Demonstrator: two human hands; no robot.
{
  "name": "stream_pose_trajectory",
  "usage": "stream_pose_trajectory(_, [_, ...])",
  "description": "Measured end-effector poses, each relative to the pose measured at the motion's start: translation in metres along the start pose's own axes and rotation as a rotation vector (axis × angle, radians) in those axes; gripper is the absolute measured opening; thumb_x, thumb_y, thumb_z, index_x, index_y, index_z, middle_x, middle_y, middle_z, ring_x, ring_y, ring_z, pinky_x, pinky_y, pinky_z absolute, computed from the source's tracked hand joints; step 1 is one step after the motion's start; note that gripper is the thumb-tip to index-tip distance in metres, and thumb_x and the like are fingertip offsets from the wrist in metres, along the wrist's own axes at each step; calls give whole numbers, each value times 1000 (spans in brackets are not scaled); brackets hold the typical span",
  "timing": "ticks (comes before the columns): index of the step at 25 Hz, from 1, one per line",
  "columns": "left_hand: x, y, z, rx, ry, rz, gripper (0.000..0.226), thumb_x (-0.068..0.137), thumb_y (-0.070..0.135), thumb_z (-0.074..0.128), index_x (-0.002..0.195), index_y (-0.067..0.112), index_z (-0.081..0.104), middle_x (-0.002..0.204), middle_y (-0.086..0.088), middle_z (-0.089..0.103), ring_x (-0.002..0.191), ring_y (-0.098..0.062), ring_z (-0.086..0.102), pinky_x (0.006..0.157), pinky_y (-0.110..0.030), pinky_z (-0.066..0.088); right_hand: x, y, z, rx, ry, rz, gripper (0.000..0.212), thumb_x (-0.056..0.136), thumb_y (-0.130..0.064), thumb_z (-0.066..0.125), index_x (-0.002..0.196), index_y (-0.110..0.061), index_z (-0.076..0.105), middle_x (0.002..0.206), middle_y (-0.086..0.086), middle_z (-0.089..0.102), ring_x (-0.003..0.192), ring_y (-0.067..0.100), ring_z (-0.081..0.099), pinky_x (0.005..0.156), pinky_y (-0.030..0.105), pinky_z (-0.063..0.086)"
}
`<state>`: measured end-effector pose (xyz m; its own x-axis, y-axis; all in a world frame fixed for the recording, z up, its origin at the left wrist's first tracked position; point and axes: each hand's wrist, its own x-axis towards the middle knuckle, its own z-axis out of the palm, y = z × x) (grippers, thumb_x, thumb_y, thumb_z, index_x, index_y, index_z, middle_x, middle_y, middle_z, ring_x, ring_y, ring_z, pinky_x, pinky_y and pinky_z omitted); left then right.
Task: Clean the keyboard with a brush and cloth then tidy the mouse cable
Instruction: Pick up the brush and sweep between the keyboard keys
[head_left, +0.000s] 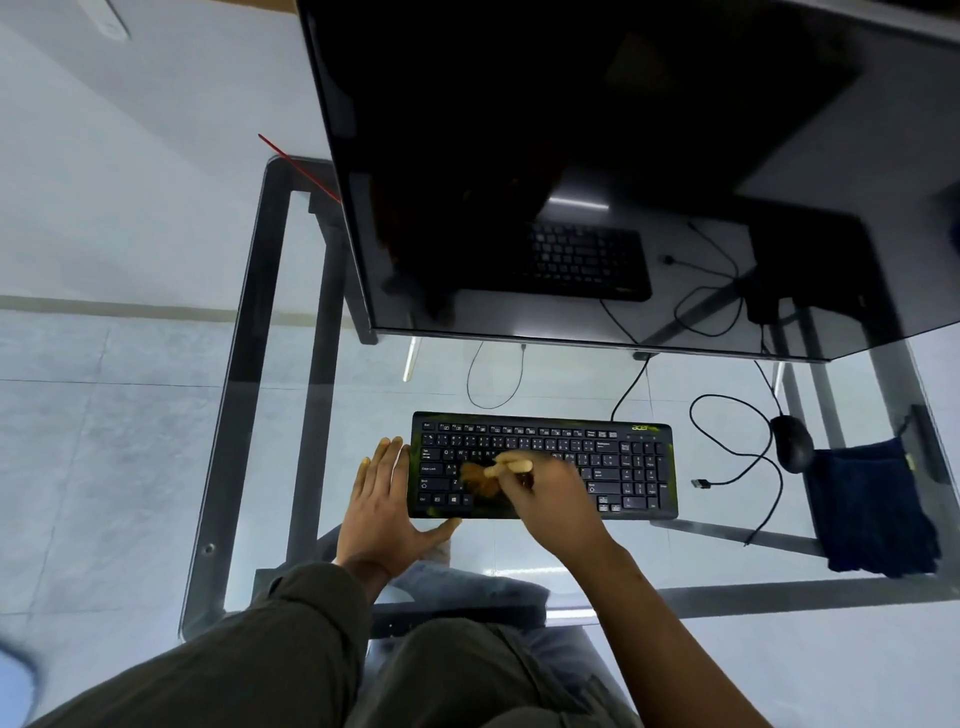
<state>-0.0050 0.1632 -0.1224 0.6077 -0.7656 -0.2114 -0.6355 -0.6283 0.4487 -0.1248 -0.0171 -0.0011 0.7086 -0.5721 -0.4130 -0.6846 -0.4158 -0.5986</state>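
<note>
A black keyboard (613, 467) lies on the glass desk (571, 551). My right hand (550, 488) grips a wooden-handled brush (485, 474), whose brown bristles rest on the keys at the keyboard's left half. My left hand (384, 499) lies flat against the keyboard's left edge, fingers extended, thumb along its front edge. A black mouse (792, 441) sits to the right, its cable (727, 441) looping loosely across the glass to a free USB plug (701, 483). A dark blue cloth (872, 509) lies at the right, beside the mouse.
A large dark monitor (597, 182) stands behind the keyboard, reflecting it. The keyboard's own cable (631, 387) runs back under the monitor. The desk's metal frame (249, 364) borders the left side, and my legs show through the glass below.
</note>
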Motion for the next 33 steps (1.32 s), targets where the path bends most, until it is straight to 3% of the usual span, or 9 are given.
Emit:
stream_pose_trajectory(4, [-1, -1, 0, 3, 12, -5, 114, 71, 87, 54, 153, 10, 31, 162, -9, 29, 153, -23, 18, 125, -43, 15, 0, 0, 1, -44, -149, 31, 20, 90, -34, 55, 91, -26, 73, 77, -7, 75, 61, 5, 65, 64, 33, 58])
stream_pose_trajectory(9, [-1, 0, 0, 8, 12, -2, 115, 71, 87, 53, 153, 10, 30, 162, -9, 29, 153, -23, 17, 125, -43, 15, 1, -5, 0, 45, -18, -42, 14, 95, -29, 61, 94, -24, 74, 77, -7, 74, 54, 3, 58, 57, 24, 50])
stream_pose_trajectory(12, [-1, -1, 0, 15, -1, -10, 117, 71, 89, 52, 153, 10, 29, 163, -9, 28, 154, -22, 15, 125, -42, 13, -1, -8, 6, 50, -185, -65, 18, 94, -34, 61, 102, -26, 75, 91, -9, 76, 70, -1, 65, 67, 19, 51])
stream_pose_trajectory(15, [0, 0, 0, 1, -3, -15, 115, 72, 88, 52, 154, 10, 29, 163, -8, 27, 154, -21, 14, 125, -41, 12, 1, -11, 11, 50, -53, -70, 27, 94, -43, 60, 112, -28, 72, 100, -11, 75, 78, 1, 67, 74, 19, 54])
stream_pose_trajectory(18, [-1, 0, 0, 2, -1, -18, 114, 72, 89, 48, 153, 10, 30, 162, -8, 29, 154, -22, 16, 125, -42, 14, 3, -19, 18, 86, -170, -85, 24, 93, -40, 63, 111, -27, 72, 100, -12, 75, 85, 1, 67, 80, 26, 57])
stream_pose_trajectory(24, [-1, 0, -1, -1, 17, -8, 112, 73, 86, 46, 153, 10, 30, 162, -8, 29, 153, -22, 19, 125, -42, 16, 5, -30, 25, 40, -196, -136, 24, 94, -40, 60, 112, -27, 71, 101, -11, 74, 88, 2, 67, 80, 28, 56])
stream_pose_trajectory(27, [-1, 1, -1, 4, 16, -14, 113, 73, 87, 46, 153, 9, 30, 162, -8, 29, 153, -22, 18, 125, -42, 15, 7, -31, 27, 81, -82, -117, 26, 94, -41, 60, 113, -27, 71, 102, -11, 75, 88, 4, 68, 81, 29, 57])
stream_pose_trajectory(31, [-1, 1, -1, 6, -8, -18, 114, 73, 89, 43, 154, 11, 28, 164, -7, 25, 154, -20, 14, 125, -41, 12, 11, -33, 28, 46, -153, -129, 26, 94, -40, 61, 115, -27, 70, 107, -8, 74, 92, 5, 67, 86, 30, 56])
stream_pose_trajectory(33, [-1, 1, -1, 14, -7, -26, 113, 73, 88, 48, 154, 12, 29, 164, -6, 26, 154, -20, 14, 125, -41, 12, 16, -34, 24, 66, -27, -139, 26, 96, -37, 60, 118, -28, 70, 114, -10, 72, 98, 3, 66, 90, 24, 54])
